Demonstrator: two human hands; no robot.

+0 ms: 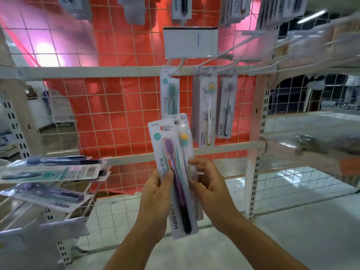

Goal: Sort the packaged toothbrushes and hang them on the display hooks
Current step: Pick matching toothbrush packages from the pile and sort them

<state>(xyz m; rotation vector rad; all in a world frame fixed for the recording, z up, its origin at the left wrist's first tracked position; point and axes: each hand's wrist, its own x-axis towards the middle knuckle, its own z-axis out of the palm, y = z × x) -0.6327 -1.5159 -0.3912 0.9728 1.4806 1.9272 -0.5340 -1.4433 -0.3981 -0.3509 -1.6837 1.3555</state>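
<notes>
Display rack (136, 72): a white wire grid with horizontal bars is standing beyond both hands, an orange sheet behind it.
Display hooks (176, 70): white prongs are projecting from the upper bar, up and away from the hands; three are carrying packs, the leftmost directly above the held ones.
Hung packs: a green-bristled Hane pack (169, 96), a yellow-headed BDM pack (206, 108) and a purple-headed BDM pack (227, 106) are hanging upright, side by side.
Side packs (52, 172): several more are lying flat on hooks well off to the left of the left hand.
Purple Hane toothbrush pack (176, 178): this one is being held upright, long axis near vertical, hang-hole uppermost, bristles purple, handle shading to black.
Second pack (186, 145): yellow-and-teal head, sitting just behind the purple one, overlapping it.
Left hand (155, 193): fingers and thumb are clamping the purple pack's left edge.
Right hand (209, 184): curled fingertips are pinching the rear pack's right edge.
Coming move, as judged: the packs likely need separating; the matching Hane hook is lying straight above, about equally near both hands.
</notes>
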